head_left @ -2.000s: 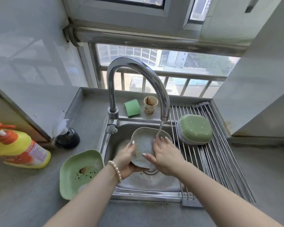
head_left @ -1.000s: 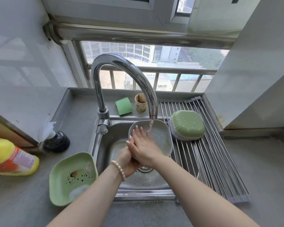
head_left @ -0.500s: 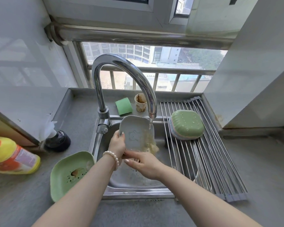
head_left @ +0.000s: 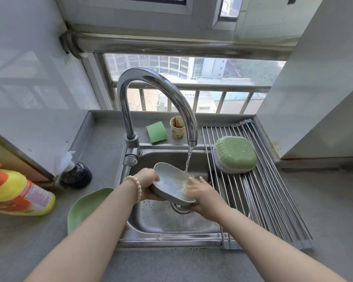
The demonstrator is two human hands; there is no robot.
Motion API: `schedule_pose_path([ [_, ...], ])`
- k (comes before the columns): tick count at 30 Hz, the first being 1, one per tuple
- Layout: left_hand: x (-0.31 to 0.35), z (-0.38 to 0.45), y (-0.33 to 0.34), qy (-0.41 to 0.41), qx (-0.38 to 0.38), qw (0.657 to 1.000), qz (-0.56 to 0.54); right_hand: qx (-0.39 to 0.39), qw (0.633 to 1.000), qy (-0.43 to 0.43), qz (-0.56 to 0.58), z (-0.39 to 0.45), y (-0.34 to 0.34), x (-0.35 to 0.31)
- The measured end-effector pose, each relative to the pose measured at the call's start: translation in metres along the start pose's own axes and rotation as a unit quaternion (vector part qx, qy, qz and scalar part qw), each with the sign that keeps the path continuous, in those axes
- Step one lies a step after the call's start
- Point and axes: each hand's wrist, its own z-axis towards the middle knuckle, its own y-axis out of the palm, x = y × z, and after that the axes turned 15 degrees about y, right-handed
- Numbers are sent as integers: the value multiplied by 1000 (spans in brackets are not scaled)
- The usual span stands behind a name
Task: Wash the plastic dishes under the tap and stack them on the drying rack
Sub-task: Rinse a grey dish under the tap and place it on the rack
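Change: half a second ago I held the grey dish (head_left: pixel 171 185) upright; now it lies tilted, hollow side up, under the tap (head_left: pixel 158 94) stream.
Left hand (head_left: pixel 148 185): fingers curled round the dish's left rim.
Right hand (head_left: pixel 202 195): fingers spread flat, blurred, rubbing the wet inside.
Rack (head_left: pixel 259 192): stacked dishes (head_left: pixel 235 154), green on top, upside down.
Counter (head_left: pixel 29 241): green dish (head_left: pixel 84 206) left of the sink (head_left: pixel 167 222); yellow bottle (head_left: pixel 16 193) farther left.

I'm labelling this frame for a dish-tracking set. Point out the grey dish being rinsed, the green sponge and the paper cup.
grey dish (head_left: pixel 167 186): head view, on its wet inner face.
green sponge (head_left: pixel 156 132): head view, middle of its top.
paper cup (head_left: pixel 178 131): head view, on its outer wall.
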Motion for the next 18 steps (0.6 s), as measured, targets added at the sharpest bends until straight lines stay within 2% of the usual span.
schedule_pose_path([
  [2, -2, 3, 1, -8, 3, 994, -113, 29, 981, 48, 188, -7, -5, -7],
  [3, -3, 5, 4, -1, 6, 984, -176, 46, 966, 74, 244, -9, -10, -10],
  [6, -6, 5, 20, 44, 10, 949, -312, 70, 933, 123, 330, -7, -18, -17],
  [9, -4, 6, 38, 85, 33, 917, -388, 114, 913, 117, 375, -5, -21, -18],
  [12, -4, 15, 44, 107, 47, 923, -366, 189, 925, 85, 320, -8, -22, -15],
  [15, -15, 26, 38, 108, 34, 960, -257, 225, 951, 32, 211, -13, -31, -13],
  [18, -21, 30, 38, 130, 1, 981, -141, 251, 961, -40, 107, -15, -44, -13],
])
